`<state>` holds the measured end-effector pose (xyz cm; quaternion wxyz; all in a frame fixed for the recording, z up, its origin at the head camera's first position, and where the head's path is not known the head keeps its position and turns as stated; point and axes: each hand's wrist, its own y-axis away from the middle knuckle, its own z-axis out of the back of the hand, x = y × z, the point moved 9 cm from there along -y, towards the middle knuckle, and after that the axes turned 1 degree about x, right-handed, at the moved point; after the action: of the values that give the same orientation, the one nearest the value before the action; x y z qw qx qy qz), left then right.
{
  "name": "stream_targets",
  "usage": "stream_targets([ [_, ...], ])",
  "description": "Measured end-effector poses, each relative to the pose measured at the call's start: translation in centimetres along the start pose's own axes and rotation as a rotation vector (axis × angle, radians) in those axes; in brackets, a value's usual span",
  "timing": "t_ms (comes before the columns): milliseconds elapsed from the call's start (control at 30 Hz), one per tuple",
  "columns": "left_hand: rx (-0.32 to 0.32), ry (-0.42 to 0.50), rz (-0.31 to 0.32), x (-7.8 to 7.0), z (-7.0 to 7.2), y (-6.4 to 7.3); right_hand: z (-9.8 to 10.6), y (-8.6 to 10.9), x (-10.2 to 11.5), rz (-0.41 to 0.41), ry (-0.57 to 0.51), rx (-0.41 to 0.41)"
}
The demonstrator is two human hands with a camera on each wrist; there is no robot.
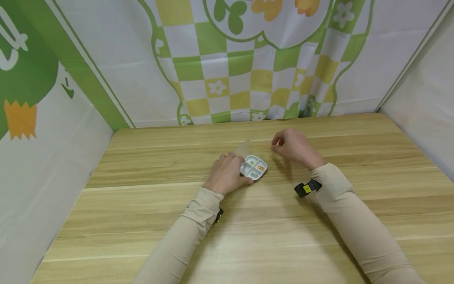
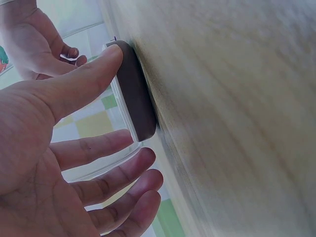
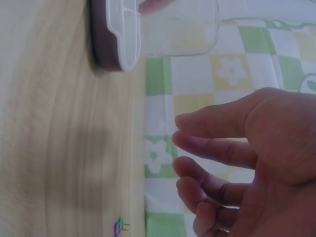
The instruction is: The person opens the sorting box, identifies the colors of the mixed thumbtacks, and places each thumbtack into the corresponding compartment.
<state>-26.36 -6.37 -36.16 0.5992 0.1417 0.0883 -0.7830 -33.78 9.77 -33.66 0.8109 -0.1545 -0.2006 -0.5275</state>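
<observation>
A small divided box (image 1: 253,167) with a white four-compartment inside and a dark brown outer shell (image 2: 134,94) lies on the table. Small green, orange and blue-green ring-shaped pieces sit in some of its compartments. Its clear lid (image 3: 182,29) stands raised at the far side. My left hand (image 1: 227,173) holds the box from the left, thumb on the near edge and index finger at the far edge. To the box's right, my right hand (image 1: 292,148) hovers above the table. Its fingers are loosely bent, thumb and index tips close together, with nothing visible between them.
Small green and purple pieces (image 3: 119,227) with thin metal pins lie on the wooden table (image 1: 142,221), in the right wrist view. A checked green, yellow and white curtain (image 1: 244,79) hangs behind the table's far edge. Pale cloth walls stand at both sides.
</observation>
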Motion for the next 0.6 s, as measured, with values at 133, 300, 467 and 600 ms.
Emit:
stream_targets([
  [133, -0.001, 0.000, 0.001, 0.0, 0.0, -0.1, 0.3, 0.0, -0.5, -0.016, 0.007, 0.009],
  [300, -0.001, 0.006, 0.003, 0.1, -0.1, -0.1, 0.6, 0.0, -1.2, -0.036, 0.026, 0.008],
  [467, -0.005, 0.011, -0.001, 0.0, 0.0, 0.0, 1.1, 0.2, -2.0, -0.060, 0.030, 0.005],
  [600, -0.005, 0.010, 0.001, -0.1, 0.0, 0.0, 1.4, 0.3, -2.8, -0.089, 0.041, 0.005],
])
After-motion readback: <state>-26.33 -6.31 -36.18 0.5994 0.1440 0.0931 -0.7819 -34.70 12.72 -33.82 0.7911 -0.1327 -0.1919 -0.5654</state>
